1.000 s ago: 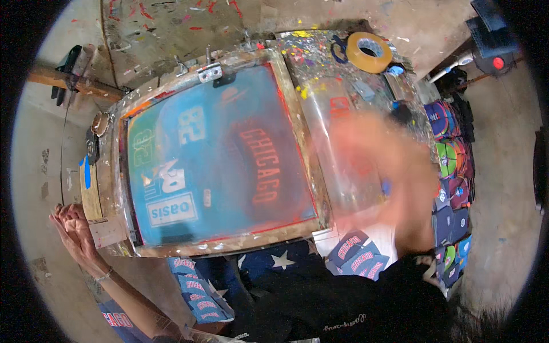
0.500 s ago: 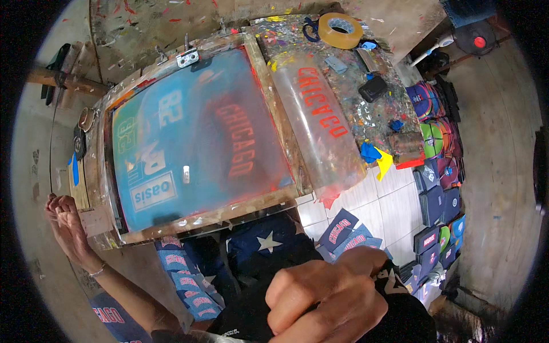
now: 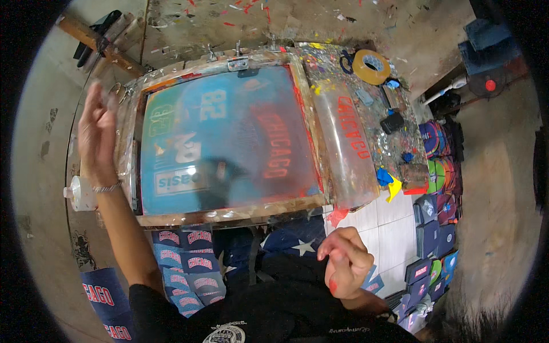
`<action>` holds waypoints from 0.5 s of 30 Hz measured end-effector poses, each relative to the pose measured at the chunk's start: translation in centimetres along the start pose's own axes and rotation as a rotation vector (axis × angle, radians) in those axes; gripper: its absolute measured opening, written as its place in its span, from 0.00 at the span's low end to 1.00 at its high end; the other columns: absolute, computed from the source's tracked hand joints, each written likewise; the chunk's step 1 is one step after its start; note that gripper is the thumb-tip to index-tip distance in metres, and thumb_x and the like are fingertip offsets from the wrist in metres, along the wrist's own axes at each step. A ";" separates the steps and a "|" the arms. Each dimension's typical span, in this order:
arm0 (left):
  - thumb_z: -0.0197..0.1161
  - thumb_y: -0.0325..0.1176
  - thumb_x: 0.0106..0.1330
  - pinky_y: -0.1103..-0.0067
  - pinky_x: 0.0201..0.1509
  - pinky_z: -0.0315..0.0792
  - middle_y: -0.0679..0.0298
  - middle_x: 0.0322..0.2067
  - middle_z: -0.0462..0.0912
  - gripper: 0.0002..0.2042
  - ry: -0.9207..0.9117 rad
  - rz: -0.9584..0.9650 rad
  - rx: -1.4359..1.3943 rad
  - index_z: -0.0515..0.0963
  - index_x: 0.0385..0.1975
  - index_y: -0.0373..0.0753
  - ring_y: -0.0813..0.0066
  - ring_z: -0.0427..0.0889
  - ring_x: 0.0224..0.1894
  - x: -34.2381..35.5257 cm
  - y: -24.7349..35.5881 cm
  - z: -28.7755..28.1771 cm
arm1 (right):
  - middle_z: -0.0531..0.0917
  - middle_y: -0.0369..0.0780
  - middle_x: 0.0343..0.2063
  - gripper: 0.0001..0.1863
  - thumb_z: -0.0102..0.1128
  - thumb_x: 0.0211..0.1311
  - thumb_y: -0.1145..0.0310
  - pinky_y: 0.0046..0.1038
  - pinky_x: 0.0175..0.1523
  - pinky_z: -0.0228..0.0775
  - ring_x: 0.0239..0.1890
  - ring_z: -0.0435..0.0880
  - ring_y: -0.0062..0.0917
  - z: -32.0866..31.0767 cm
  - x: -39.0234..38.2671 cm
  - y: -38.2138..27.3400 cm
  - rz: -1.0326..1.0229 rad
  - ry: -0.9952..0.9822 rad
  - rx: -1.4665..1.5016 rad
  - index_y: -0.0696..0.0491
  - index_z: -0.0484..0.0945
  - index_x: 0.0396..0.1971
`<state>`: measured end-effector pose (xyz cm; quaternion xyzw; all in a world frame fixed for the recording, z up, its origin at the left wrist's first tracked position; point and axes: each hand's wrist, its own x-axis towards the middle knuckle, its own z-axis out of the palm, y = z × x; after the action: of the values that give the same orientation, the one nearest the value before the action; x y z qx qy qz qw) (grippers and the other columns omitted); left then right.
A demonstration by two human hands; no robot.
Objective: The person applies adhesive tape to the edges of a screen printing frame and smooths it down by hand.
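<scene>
My left hand [image 3: 98,134] is raised, fingers apart and somewhat blurred, beside the left edge of a wooden-framed printing screen [image 3: 226,140] with a light blue mesh bearing faint stencils. Below that hand stands a white container [image 3: 81,193]. My right hand [image 3: 346,263], curled closed with red smudged on it, hovers below the screen's lower right corner, nearest a clear plastic sheet [image 3: 343,148] with red printed lettering. I see nothing in its fingers. Pieces of blue printed fabric [image 3: 189,268] lie in rows below the screen, above dark star-patterned cloth [image 3: 303,246].
Tape roll [image 3: 371,66], black small object [image 3: 392,123], blue and yellow scraps [image 3: 392,186] sit on the paint-spattered bench [image 3: 392,86]. Stacks of colourful folded items [image 3: 437,183] line the right side beside white tiles [image 3: 394,234]. A wooden beam [image 3: 86,37] is at upper left.
My left hand has risen from the screen's lower left to beside its upper left. My right hand swung down from the plastic sheet, passed close to the camera, and is now farther away, curled.
</scene>
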<state>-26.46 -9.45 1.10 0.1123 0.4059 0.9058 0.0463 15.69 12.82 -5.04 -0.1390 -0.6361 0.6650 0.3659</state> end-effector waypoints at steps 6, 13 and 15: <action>0.65 0.25 0.64 0.74 0.58 0.70 0.55 0.46 0.79 0.24 -0.143 0.010 0.116 0.64 0.57 0.28 0.70 0.78 0.50 2.1 -6.0 6.7 | 0.82 0.46 0.34 0.12 0.56 0.66 0.78 0.28 0.34 0.75 0.31 0.81 0.28 -0.3 -1.1 3.0 0.366 0.426 0.338 0.63 0.80 0.47; 0.69 0.30 0.62 0.77 0.53 0.74 0.54 0.48 0.80 0.24 -0.189 -0.042 0.387 0.69 0.54 0.26 0.69 0.80 0.48 4.2 -11.3 10.9 | 0.82 0.54 0.46 0.16 0.53 0.70 0.72 0.39 0.47 0.81 0.47 0.84 0.38 -2.9 -1.9 5.1 0.626 0.278 0.639 0.58 0.75 0.55; 0.70 0.30 0.61 0.78 0.49 0.75 0.56 0.44 0.82 0.23 -0.258 -0.050 0.428 0.70 0.52 0.27 0.71 0.81 0.43 6.0 -14.1 10.9 | 0.78 0.54 0.54 0.17 0.49 0.72 0.68 0.45 0.53 0.79 0.53 0.81 0.42 -2.3 -3.1 5.9 0.716 0.255 0.796 0.57 0.73 0.57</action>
<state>-29.78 8.84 -1.38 0.2243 0.5820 0.7759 0.0951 17.55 12.95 -11.82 -0.2772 -0.1989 0.9151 0.2151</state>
